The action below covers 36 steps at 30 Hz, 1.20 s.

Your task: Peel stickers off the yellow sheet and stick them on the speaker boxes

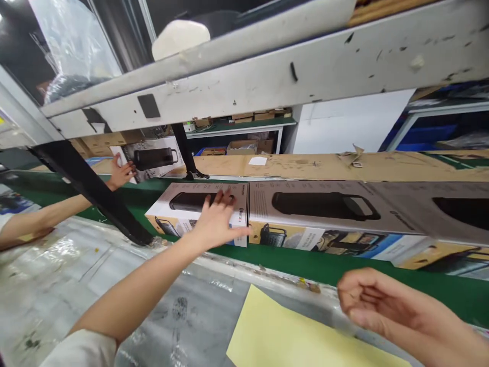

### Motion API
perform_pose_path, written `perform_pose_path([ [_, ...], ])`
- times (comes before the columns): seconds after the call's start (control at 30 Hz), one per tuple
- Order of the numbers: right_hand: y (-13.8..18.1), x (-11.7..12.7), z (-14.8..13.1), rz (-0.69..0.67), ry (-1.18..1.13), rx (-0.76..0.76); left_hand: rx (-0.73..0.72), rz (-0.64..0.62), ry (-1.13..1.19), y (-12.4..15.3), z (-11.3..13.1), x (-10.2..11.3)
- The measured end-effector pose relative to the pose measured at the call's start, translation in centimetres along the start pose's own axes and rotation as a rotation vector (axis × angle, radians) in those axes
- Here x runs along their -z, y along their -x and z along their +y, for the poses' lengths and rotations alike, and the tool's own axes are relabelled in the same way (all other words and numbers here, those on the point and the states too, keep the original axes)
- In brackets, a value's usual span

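Several white and tan printed cartons showing a black speaker with a handle lie in a row on the green conveyor belt [290, 260]. My left hand [217, 219] rests with spread fingers on top of the left carton [183, 201], its thumb reaching over the seam to the middle carton [324, 206]. A third carton [458, 209] sits at the right end, cut off by the frame edge. My right hand [378, 300] hovers in front of the belt with curled fingers, apart from the cartons, and nothing shows in it. Below it lies a yellow paper sheet [290, 331].
A co-worker's hand [121, 172] holds another speaker carton [153, 158] farther left on the belt. A white beam [244, 84] crosses above, with a black-wrapped post [91, 191] at the left. Plastic film covers the bench [153, 306]. Behind runs a cardboard-covered ledge [298, 165].
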State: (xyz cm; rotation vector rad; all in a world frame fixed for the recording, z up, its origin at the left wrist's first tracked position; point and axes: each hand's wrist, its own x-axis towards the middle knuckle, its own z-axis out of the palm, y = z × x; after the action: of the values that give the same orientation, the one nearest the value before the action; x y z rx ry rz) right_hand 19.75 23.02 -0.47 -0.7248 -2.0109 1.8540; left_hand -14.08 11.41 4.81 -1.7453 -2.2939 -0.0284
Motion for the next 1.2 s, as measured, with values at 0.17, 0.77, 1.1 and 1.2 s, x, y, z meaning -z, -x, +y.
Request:
perform_pose_path([
  [0.17, -4.6, -1.6, -4.4, -0.088, -0.033, 0.079, -0.091, 0.185, -0.017, 1.8, -0.4, -2.9],
  [0.77, -26.9, -13.4, -13.1, -0.062, -0.353, 0.103, 0.396, 0.189, 0.03, -3.4, -9.7, -3.6],
  [1.1, -33.8, -20.4, -11.5, 0.125, -0.341, -0.158, 0.419, 0.221, 0.081, -3.1, -10.2, -4.4],
  [1.2, -34.0, -20.9, -11.3, 0.137, -0.299, -0.176, 0.427, 0.215, 0.091, -3.1, -10.3, -4.2],
])
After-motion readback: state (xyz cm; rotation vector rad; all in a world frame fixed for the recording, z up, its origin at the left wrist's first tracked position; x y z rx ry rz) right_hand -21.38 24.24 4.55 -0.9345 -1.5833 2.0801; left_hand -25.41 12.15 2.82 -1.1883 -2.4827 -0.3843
